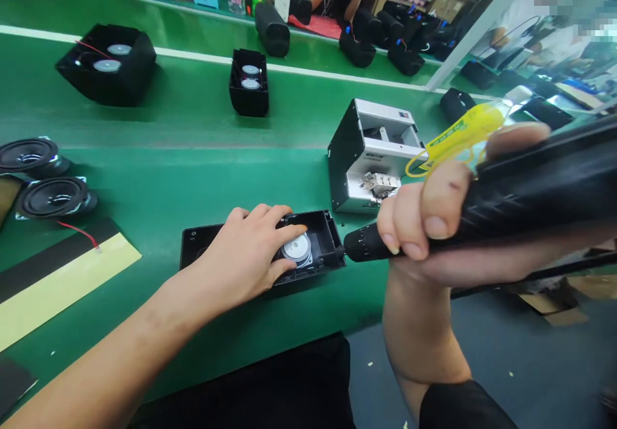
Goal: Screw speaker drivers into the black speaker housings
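The box (324,231) lies at eight o'clock from the machine (359,159). Your left hand (250,242) holds it from above, thumb and forefinger apart beside the speaker (297,247); your right hand (429,213) wraps the driver (535,191) at three o'clock. The box looks light, stiff, slick: grip its walls, sparing the speaker.

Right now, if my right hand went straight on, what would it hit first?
Probably the open black casing, at its right end; the driver in your right hand points there, though depth at the tip is unclear.
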`<move>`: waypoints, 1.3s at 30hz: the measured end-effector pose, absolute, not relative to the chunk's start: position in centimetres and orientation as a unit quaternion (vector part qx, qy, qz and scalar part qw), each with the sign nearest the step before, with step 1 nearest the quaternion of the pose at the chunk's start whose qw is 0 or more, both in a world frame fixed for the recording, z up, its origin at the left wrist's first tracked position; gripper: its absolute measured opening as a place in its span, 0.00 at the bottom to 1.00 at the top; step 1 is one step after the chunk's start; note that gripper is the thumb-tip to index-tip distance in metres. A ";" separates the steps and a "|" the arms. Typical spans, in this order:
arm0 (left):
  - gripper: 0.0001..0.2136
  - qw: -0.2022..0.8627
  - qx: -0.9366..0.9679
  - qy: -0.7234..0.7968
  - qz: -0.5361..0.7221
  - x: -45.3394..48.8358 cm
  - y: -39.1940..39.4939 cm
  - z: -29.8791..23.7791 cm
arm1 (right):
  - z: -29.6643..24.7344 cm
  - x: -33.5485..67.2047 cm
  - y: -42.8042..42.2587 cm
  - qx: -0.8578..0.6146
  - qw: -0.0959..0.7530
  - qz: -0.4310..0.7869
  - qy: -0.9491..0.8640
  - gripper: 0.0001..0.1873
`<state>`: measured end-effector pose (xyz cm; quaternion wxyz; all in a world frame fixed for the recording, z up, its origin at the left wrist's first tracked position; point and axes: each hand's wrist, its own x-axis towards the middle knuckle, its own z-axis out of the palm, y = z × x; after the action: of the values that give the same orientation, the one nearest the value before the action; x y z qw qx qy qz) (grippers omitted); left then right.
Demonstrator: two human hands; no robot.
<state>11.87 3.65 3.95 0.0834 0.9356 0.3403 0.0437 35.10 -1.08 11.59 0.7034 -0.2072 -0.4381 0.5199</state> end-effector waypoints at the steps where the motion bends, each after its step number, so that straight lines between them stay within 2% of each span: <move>1: 0.24 0.080 0.935 0.341 0.046 11.9 3.6 4.0 | 11.1 34.6 -0.9 -0.206 0.717 0.498 -0.442 0.13; 3: 0.22 0.078 0.934 0.344 0.051 12.0 3.5 4.1 | 10.3 34.0 -0.5 -0.201 0.734 0.480 -0.437 0.15; 12: 0.19 0.083 0.931 0.348 0.069 12.2 3.2 4.2 | 8.5 34.0 0.0 -0.231 0.713 0.496 -0.439 0.16; 19: 0.19 0.087 0.930 0.348 0.074 12.1 3.2 4.2 | 8.0 34.1 0.1 -0.222 0.707 0.498 -0.450 0.22; 26: 0.18 0.085 0.930 0.347 0.079 12.2 3.1 4.4 | 7.6 33.7 -0.1 -0.224 0.689 0.502 -0.472 0.14; 31: 0.18 0.072 0.931 0.351 0.069 12.4 3.1 4.6 | 6.9 33.5 -0.5 -0.136 0.665 0.478 -0.558 0.15; 34: 0.18 0.073 0.931 0.353 0.064 12.6 3.0 4.6 | 6.5 33.4 -0.6 -0.133 0.638 0.489 -0.579 0.16; 39: 0.18 0.076 0.930 0.355 0.066 12.6 3.0 4.6 | 6.0 33.3 -0.6 -0.102 0.643 0.483 -0.585 0.16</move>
<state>12.56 2.96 4.61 0.0756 0.9296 0.3546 0.0664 33.32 -0.56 5.96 0.6432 -0.1020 -0.5851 0.4833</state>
